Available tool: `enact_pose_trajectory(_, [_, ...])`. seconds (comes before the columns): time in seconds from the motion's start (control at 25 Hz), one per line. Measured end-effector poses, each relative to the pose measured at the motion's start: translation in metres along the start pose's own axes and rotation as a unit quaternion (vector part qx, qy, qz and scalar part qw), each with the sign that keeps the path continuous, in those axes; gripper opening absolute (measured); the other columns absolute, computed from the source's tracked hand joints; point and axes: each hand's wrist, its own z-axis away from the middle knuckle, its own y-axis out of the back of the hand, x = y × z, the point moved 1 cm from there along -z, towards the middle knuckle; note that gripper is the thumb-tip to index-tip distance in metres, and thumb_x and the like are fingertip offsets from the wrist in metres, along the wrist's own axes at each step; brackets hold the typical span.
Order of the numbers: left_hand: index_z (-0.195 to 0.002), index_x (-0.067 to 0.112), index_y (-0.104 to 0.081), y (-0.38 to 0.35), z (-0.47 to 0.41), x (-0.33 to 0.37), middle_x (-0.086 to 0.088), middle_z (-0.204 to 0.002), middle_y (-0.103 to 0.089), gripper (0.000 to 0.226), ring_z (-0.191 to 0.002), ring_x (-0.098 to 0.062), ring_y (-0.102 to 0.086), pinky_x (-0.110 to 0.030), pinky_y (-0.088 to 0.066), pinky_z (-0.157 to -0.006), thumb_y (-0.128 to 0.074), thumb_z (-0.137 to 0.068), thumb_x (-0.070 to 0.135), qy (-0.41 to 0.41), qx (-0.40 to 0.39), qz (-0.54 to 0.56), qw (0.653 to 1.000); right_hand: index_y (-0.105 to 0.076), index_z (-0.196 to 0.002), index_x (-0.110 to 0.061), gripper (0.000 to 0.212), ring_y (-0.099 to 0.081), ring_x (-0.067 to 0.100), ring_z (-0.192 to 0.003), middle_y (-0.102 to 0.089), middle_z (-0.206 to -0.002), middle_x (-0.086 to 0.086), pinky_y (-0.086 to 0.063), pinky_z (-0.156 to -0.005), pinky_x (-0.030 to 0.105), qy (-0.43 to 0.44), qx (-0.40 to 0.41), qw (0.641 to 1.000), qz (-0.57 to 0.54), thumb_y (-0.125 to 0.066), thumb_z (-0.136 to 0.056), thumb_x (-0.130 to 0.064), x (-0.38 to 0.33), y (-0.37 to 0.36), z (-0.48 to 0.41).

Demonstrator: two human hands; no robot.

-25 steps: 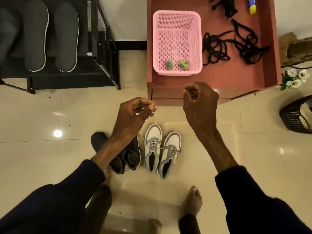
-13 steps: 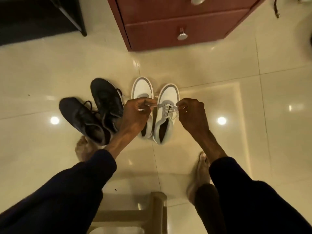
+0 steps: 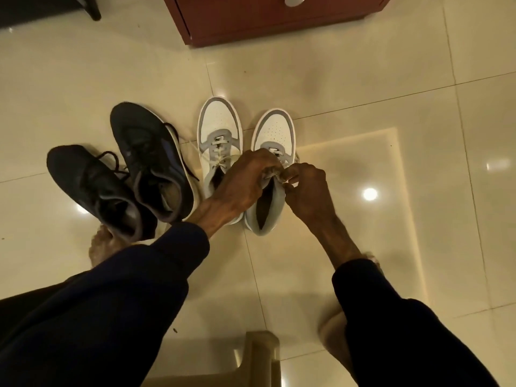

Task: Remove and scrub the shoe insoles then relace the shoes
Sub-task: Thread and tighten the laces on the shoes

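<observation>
Right white shoe on the floor, toe toward the cabinet, its partner just beside it on your left.

Change: half a second back your hands sat apart, one on each side of this shoe, each pinching a lace end. Now they have come together over the top of the tongue, fingertips touching.

- Left hand: fingers curled down over the upper eyelets, pinching the lace.
- Right hand: fingers curled, thumb and forefinger pinching the same lace right against the left hand. The exact strand each hand holds is hidden under the knuckles.

Reading: ends drawn in, hands meeting — this looks like the tie-off on this shoe, so its lacing is probably near done. I cannot tell whether a knot has formed.

The partner white shoe shows lace through its eyelets, the ends trailing loose toward the black pair.

Black shoes well to your left, tilted against each other, dark laces slack — they likely still need attention.

Stool under you at the bottom edge.
</observation>
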Motion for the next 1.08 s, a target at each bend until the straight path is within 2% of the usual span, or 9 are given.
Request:
enact_pose_trajectory(0.16, [-0.11,0.009,-0.076,0.005,-0.005,-0.001,-0.009,-0.117,-0.067,0.027,-0.109,-0.027,-0.061,-0.041,-0.051,-0.091,-0.059,-0.091,-0.001,-0.057,-0.061,-0.1,0.991,-0.076,-0.095,-0.008,0.012,-0.07,0.029,-0.083,-0.074,-0.093,0.009,-0.06,-0.077,0.044,0.017,0.02,1.0,0.006,-0.07,-0.086,-0.01,0.003,-0.002,0.007])
enact_pose_trajectory(0.24, [-0.103,0.005,-0.075,0.011,-0.008,-0.002,-0.012,-0.11,-0.065,0.025,-0.1,-0.03,-0.063,-0.039,-0.05,-0.081,-0.053,-0.09,0.004,-0.075,-0.086,-0.13,0.985,-0.077,-0.091,-0.009,0.008,-0.07,0.026,-0.082,-0.074,-0.091,0.007,-0.059,-0.078,0.04,0.014,0.018,1.0,0.016,-0.07,-0.087,-0.01,0.007,-0.002,0.011])
enact_pose_trajectory(0.36, [-0.088,0.007,-0.068,0.012,-0.002,-0.004,-0.01,-0.097,-0.06,0.02,-0.082,-0.028,-0.062,-0.041,-0.048,-0.068,-0.049,-0.091,0.01,-0.091,-0.072,-0.146,0.982,-0.075,-0.083,-0.011,0.003,-0.068,0.017,-0.082,-0.073,-0.087,0.001,-0.058,-0.075,0.032,0.023,0.006,1.0,-0.016,-0.073,-0.083,-0.008,0.009,0.0,0.016])
enact_pose_trajectory(0.56, [-0.094,0.007,-0.065,0.004,0.033,0.009,-0.007,-0.11,-0.055,0.005,-0.09,-0.02,-0.061,-0.036,-0.054,-0.071,-0.065,-0.098,0.01,-0.083,-0.034,-0.114,0.989,-0.075,-0.081,-0.013,0.008,-0.066,0.003,-0.076,-0.071,-0.082,-0.007,-0.052,-0.065,0.016,-0.028,-0.035,0.997,-0.059,-0.082,-0.082,-0.018,0.012,-0.003,0.033])
enact_pose_trajectory(0.64, [-0.096,0.007,-0.064,-0.001,0.043,0.013,-0.007,-0.118,-0.052,0.007,-0.091,-0.018,-0.061,-0.036,-0.057,-0.073,-0.068,-0.097,0.013,-0.062,-0.041,-0.116,0.99,-0.075,-0.077,-0.013,0.009,-0.064,0.002,-0.076,-0.07,-0.08,-0.005,-0.049,-0.066,0.016,-0.038,-0.046,0.996,-0.063,-0.081,-0.083,-0.016,0.014,-0.009,0.045])
enact_pose_trajectory(0.76, [-0.089,0.011,-0.063,0.0,0.052,0.011,-0.001,-0.117,-0.053,0.013,-0.095,-0.014,-0.059,-0.039,-0.057,-0.08,-0.071,-0.095,0.019,-0.037,-0.07,-0.068,0.995,-0.072,-0.078,-0.014,0.01,-0.062,-0.001,-0.079,-0.069,-0.083,-0.002,-0.043,-0.066,0.007,-0.02,-0.059,0.996,-0.067,-0.078,-0.084,-0.009,0.015,-0.015,0.058])
enact_pose_trajectory(0.84, [-0.084,0.015,-0.063,0.006,0.056,0.007,0.003,-0.111,-0.056,0.017,-0.097,-0.014,-0.06,-0.043,-0.055,-0.084,-0.072,-0.093,0.026,-0.035,-0.087,-0.013,0.995,-0.07,-0.078,-0.014,0.01,-0.063,0.004,-0.078,-0.069,-0.081,-0.002,-0.044,-0.064,0.011,0.0,-0.059,0.996,-0.065,-0.076,-0.083,-0.007,0.012,-0.011,0.063])
enact_pose_trajectory(0.96, [-0.085,0.013,-0.065,0.014,0.06,0.007,0.0,-0.101,-0.064,0.022,-0.096,-0.018,-0.064,-0.047,-0.054,-0.084,-0.068,-0.092,0.034,-0.042,-0.091,0.038,0.994,-0.068,-0.074,-0.015,0.014,-0.064,0.011,-0.063,-0.069,-0.067,-0.003,-0.048,-0.058,0.02,-0.013,-0.061,0.997,-0.055,-0.08,-0.08,-0.014,0.01,0.004,0.065])
enact_pose_trajectory(1.08, [-0.089,0.013,-0.066,0.017,0.066,0.007,-0.001,-0.098,-0.065,0.022,-0.095,-0.018,-0.061,-0.045,-0.052,-0.086,-0.063,-0.097,0.033,-0.063,-0.074,-0.017,0.995,-0.072,-0.078,-0.015,0.011,-0.06,0.009,-0.053,-0.066,-0.06,-0.003,-0.044,-0.054,0.022,-0.044,-0.134,0.99,-0.016,-0.08,-0.085,-0.019,0.009,0.015,0.063])
